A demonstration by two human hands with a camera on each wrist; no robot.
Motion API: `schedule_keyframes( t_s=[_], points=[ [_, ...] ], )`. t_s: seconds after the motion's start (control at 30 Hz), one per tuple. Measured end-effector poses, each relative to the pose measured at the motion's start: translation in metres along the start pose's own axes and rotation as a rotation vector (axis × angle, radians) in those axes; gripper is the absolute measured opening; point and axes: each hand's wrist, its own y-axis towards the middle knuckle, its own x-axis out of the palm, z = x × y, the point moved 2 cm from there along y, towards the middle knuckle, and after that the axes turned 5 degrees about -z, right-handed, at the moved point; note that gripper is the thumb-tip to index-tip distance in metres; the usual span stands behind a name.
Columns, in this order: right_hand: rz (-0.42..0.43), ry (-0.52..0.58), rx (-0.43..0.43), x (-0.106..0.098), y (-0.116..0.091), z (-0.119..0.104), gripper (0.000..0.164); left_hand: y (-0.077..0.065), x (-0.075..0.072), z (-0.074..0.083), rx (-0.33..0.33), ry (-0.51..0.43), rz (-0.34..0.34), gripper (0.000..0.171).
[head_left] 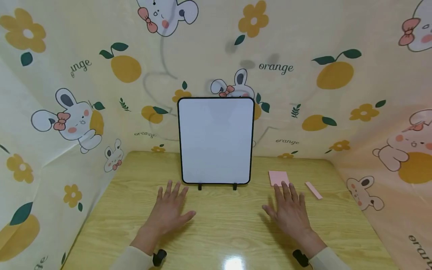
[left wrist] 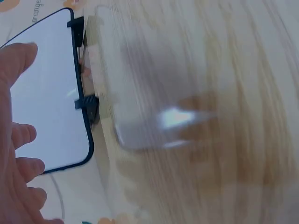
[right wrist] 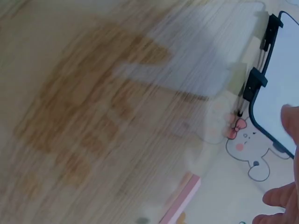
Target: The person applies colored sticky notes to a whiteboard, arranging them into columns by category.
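Observation:
A white board [head_left: 216,140] with a thin black rim stands upright at the back of the table on two small black feet [head_left: 200,186]. My left hand [head_left: 168,210] is held out in front of its lower left corner, fingers spread, holding nothing. On the other side, my right hand [head_left: 291,214] is spread and empty too, with a shadow beside it on the table. Its fingertips overlap the near edge of a pink square of paper, like a sticky note pad [head_left: 278,177], in the head view; contact cannot be told. Right of those fingers lies a narrow pink strip [head_left: 314,190].
The light wood table [head_left: 229,228] has a glossy surface with a bright reflection near its front. Cream cloth walls [head_left: 209,48] printed with rabbits and oranges enclose the back and both sides. A black wrist camera [head_left: 159,258] sits at each sleeve.

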Motion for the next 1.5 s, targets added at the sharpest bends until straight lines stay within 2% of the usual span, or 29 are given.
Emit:
schedule_keyframes(
  t_s=[0.17, 0.33, 0.43, 0.6, 0.8, 1.0, 1.17, 1.37, 1.5],
  points=[
    [0.023, 0.008, -0.038, 0.000, 0.004, 0.002, 0.081, 0.004, 0.005, 0.017, 0.064, -0.051, 0.037, 0.078],
    [0.085, -0.017, -0.080, 0.002, 0.017, 0.005, 0.077, 0.012, 0.011, 0.038, 0.146, -0.077, 0.034, 0.073],
    [0.069, -0.024, -0.077, 0.004, 0.027, 0.009, 0.075, 0.016, 0.019, 0.050, 0.190, -0.083, -0.016, 0.074],
    [-0.002, -0.014, -0.057, 0.008, 0.046, 0.013, 0.075, 0.023, 0.036, 0.070, 0.239, -0.107, -0.156, 0.078],
    [-0.096, 0.008, -0.009, 0.013, 0.065, 0.017, 0.076, 0.031, 0.046, 0.091, 0.276, -0.123, -0.251, 0.080],
    [-0.213, 0.041, 0.057, 0.023, 0.073, 0.024, 0.079, 0.035, 0.055, 0.102, 0.278, -0.083, -0.311, 0.083],
    [-0.262, 0.083, 0.076, 0.029, 0.072, 0.029, 0.077, 0.036, 0.058, 0.107, 0.288, -0.041, -0.330, 0.082],
    [-0.287, 0.109, 0.060, 0.031, 0.065, 0.034, 0.075, 0.038, 0.056, 0.111, 0.307, -0.010, -0.352, 0.080],
    [-0.256, 0.092, 0.037, 0.031, 0.060, 0.036, 0.073, 0.041, 0.055, 0.113, 0.314, 0.001, -0.355, 0.080]
  ],
)
